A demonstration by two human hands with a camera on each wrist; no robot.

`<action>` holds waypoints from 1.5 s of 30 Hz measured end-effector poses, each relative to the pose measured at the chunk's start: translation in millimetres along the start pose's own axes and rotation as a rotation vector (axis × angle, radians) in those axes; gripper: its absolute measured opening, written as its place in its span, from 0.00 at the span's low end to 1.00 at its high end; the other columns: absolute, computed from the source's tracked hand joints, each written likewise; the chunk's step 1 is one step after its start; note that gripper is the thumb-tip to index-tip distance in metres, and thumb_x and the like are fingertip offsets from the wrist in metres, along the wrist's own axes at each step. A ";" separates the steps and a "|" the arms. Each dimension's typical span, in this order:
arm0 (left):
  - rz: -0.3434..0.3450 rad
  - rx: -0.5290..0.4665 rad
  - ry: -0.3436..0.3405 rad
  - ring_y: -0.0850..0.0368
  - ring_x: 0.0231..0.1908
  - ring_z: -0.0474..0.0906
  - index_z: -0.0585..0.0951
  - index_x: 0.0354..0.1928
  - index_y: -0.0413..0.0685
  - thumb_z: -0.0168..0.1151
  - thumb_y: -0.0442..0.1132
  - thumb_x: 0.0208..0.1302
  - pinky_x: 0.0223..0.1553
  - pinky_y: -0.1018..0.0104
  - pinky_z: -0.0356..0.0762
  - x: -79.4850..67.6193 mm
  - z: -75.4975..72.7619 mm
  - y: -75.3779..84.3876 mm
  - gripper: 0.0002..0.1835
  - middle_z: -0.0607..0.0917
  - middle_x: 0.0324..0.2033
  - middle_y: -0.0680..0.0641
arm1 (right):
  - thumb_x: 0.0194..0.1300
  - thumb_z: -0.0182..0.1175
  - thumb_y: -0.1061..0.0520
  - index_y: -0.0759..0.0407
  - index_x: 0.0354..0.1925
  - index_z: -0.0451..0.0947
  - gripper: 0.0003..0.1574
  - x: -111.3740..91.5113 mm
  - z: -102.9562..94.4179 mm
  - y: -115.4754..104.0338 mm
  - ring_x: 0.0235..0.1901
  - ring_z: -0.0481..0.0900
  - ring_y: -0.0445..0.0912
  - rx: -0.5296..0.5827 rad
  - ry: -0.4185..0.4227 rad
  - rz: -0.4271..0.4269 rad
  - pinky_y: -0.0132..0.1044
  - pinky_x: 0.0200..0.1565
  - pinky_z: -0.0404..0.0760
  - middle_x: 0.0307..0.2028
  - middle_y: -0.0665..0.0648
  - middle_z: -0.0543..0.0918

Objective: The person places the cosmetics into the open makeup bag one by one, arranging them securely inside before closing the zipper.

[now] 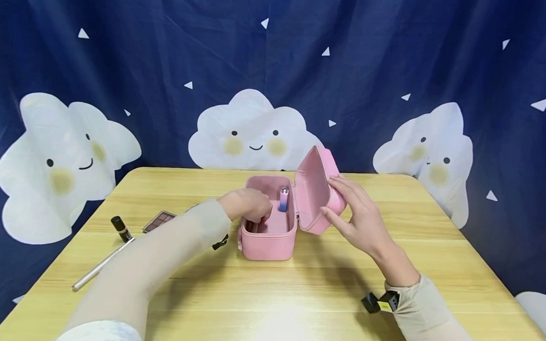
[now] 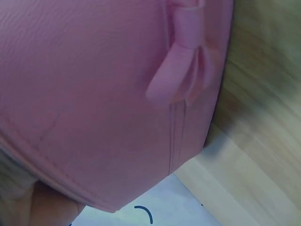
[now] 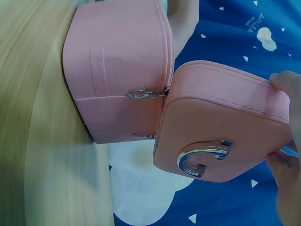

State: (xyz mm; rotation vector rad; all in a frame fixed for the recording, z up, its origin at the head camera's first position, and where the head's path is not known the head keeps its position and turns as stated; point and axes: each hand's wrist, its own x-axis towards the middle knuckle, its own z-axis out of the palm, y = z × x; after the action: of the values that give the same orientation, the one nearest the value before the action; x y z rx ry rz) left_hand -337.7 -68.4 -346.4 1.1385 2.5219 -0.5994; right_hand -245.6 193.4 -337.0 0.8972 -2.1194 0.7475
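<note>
The pink case stands open on the pale wooden table, before a navy curtain with smiling clouds. The right hand grips its lid; the left hand is inside, its fingers' hold unclear.

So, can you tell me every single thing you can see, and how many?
Case: 1, pink, open on the table
Lid: 1, pink, hinged at the case's right
Handle: 1, shiny metallic, on the lid
Bow: 1, pink, on the case's side
Lipstick-like tube: 1, purple-blue, inside the case
Brownish item: 1, inside the case, mostly hidden
Palette: 1, brownish, left of the case
Capped tube: 1, black and beige, far left
Stick: 1, silver, far left
Table: 1, light wood, below
Curtain: 1, blue with white clouds, behind
Wrist devices: 2, black, at the wrists
Sleeves: 2, beige, both arms
Left hand: 1, in the case
Right hand: 1, holding the lid
</note>
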 end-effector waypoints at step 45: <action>-0.064 -0.409 0.647 0.45 0.56 0.76 0.81 0.55 0.47 0.61 0.47 0.68 0.60 0.47 0.71 -126.3 67.6 -47.2 0.18 0.83 0.52 0.46 | 0.61 0.65 0.45 0.61 0.62 0.74 0.35 4.5 10.4 -7.5 0.65 0.67 0.56 0.025 0.046 0.002 0.45 0.67 0.64 0.61 0.60 0.76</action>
State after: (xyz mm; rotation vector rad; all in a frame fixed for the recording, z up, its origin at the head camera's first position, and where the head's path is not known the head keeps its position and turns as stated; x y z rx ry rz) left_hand -286.2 -209.9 -338.0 1.2298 3.0063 0.3335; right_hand -245.9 179.8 -337.8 0.8838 -2.0750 0.7902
